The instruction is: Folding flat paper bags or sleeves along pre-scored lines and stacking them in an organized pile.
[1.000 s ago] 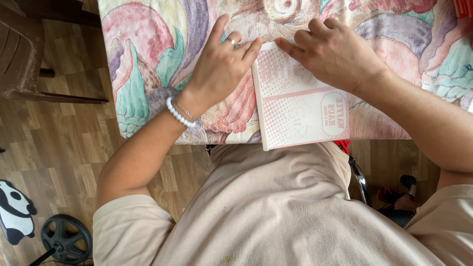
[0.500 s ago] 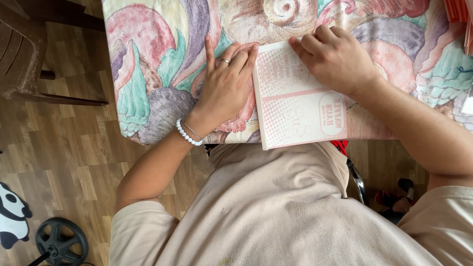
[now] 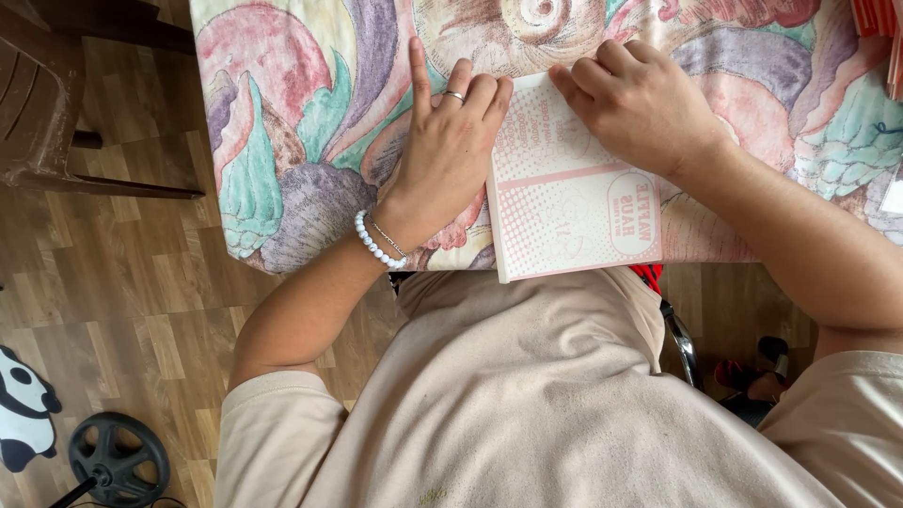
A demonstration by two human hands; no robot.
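Note:
A flat pink-and-white printed paper sheet (image 3: 574, 202) lies on the table with a colourful shell-pattern cloth (image 3: 310, 122), its near edge at the table's front. My left hand (image 3: 447, 146), with a ring and a white bead bracelet, rests flat at the sheet's left edge, index finger stretched out on the cloth. My right hand (image 3: 640, 103) presses knuckles-up on the sheet's far right part, fingers curled over its top edge.
A brown plastic chair (image 3: 56, 103) stands at the left on the wooden floor. A black weight plate (image 3: 118, 461) and a panda-shaped item (image 3: 23, 409) lie at the lower left. More pink paper (image 3: 879, 33) sits at the table's far right corner.
My left hand has slid along the sheet's left edge and laid flat, with the index finger now stretched out. The right hand stays pressed on the sheet's top.

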